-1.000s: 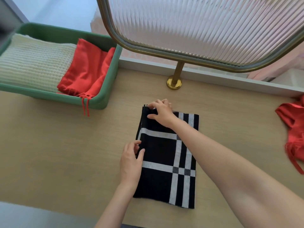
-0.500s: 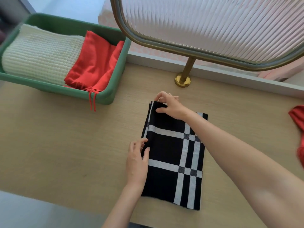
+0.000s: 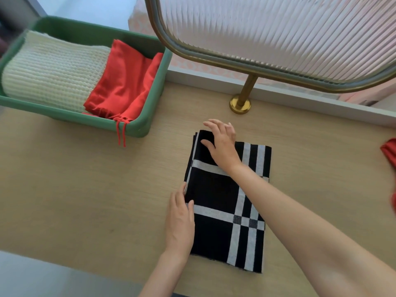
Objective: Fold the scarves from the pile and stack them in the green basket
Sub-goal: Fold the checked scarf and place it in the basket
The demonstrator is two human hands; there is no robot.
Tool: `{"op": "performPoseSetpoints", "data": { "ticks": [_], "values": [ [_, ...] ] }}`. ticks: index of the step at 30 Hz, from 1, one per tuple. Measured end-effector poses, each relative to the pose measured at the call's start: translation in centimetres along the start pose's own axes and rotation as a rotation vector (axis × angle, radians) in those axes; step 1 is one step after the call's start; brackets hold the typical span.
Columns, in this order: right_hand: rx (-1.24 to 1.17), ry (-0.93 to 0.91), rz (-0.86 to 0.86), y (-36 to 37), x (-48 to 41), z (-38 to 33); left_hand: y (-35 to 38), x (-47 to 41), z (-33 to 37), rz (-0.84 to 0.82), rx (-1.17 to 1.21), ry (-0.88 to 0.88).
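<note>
Far left, the green basket [image 3: 85, 31] holds a white scarf [image 3: 49, 69] and a red scarf [image 3: 124, 82]. The folded black scarf [image 3: 214, 194] lies mid-table, unstacked, right hand [image 3: 220, 142] and left hand [image 3: 180, 219] flat on it, gripping nothing. Red cloth [image 3: 389, 151] waits right.

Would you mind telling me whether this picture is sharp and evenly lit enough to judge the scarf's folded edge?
Head view: soft, even light, faint shadows by the left hand and right hand; the scarf is sharp, its layered left edge readable. Head view too: the corner beyond the green basket is blurred, and the wide lens skews the table edges.
</note>
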State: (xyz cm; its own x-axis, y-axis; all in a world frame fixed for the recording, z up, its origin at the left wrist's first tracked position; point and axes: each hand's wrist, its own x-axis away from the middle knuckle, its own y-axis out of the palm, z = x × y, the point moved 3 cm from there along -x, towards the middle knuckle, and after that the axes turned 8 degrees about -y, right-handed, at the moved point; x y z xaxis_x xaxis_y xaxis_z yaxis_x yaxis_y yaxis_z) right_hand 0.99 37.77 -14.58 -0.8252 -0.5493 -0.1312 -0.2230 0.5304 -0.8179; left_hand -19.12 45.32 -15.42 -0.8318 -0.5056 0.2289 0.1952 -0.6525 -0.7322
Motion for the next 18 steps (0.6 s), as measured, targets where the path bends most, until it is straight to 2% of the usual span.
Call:
{"op": "performPoseSetpoints", "data": {
  "ticks": [3, 5, 8, 11, 14, 18],
  "values": [
    [0.058, -0.033, 0.025, -1.2, 4.3, 0.3, 0.3, 0.4, -0.1, 0.052, -0.147, 0.189],
    [0.126, -0.041, -0.061, -1.9, 8.4, 0.6, 0.7, 0.6, 0.1, -0.018, -0.187, 0.317],
    [0.185, 0.079, -0.122, -2.7, 13.5, 2.1, 1.6, 0.2, -0.8, -0.105, -0.317, 0.449],
    [0.256, 0.178, -0.175, -2.1, 15.3, 4.0, 2.3, -0.4, -2.3, -0.164, -0.38, 0.433],
    [0.349, 0.197, -0.179, -1.1, 15.6, 4.6, 2.5, -0.5, -2.6, -0.162, -0.384, 0.414],
    [0.325, 0.193, -0.2, -1.3, 15.3, 4.4, 2.3, -0.5, -2.6, -0.197, -0.408, 0.408]
  ]
}}
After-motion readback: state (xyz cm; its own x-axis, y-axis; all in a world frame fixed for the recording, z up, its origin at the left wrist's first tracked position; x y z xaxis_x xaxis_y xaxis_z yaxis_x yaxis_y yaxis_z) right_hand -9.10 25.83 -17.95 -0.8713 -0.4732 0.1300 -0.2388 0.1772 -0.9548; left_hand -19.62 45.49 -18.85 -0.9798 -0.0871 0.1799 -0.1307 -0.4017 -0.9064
